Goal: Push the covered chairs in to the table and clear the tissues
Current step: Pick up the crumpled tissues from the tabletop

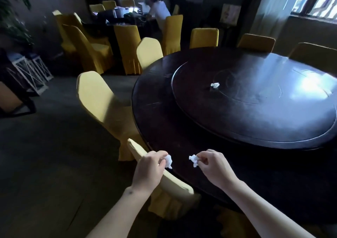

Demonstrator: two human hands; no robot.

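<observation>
My left hand (pixel 150 168) pinches a crumpled white tissue (pixel 168 161) over the near edge of the round dark table (pixel 160 113). Beside it my right hand (pixel 212 164) pinches a second crumpled tissue (pixel 193 160). A third tissue (pixel 215 85) lies on the raised turntable (pixel 255 120) in the table's middle. Under my left wrist a yellow covered chair (pixel 175 184) stands against the table edge. Another covered chair (pixel 102 102) is at the table's left, and one more (pixel 148 52) stands farther round.
More yellow covered chairs (pixel 204 37) ring the far side of the table. A second table (pixel 124 21) with a seated person (pixel 158 8) is at the back. White lattice stands (pixel 34 73) sit on the floor at left. Windows are at the right.
</observation>
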